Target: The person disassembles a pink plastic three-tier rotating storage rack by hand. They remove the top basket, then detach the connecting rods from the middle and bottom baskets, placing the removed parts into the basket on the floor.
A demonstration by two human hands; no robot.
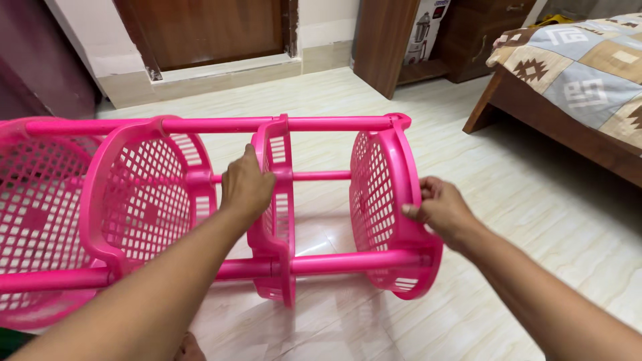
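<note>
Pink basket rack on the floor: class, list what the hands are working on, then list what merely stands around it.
In hand:
pink basket rack, lying on its side
end basket, gripped by the right hand
middle basket, touched by the left hand

Standing about:
bed
boxed appliance
wooden door

Glossy cream tiled floor [535, 220], wooden door [207, 30], bed [575, 87] at right.

Home bedroom: bed [588, 87], wooden door [207, 30].
</note>
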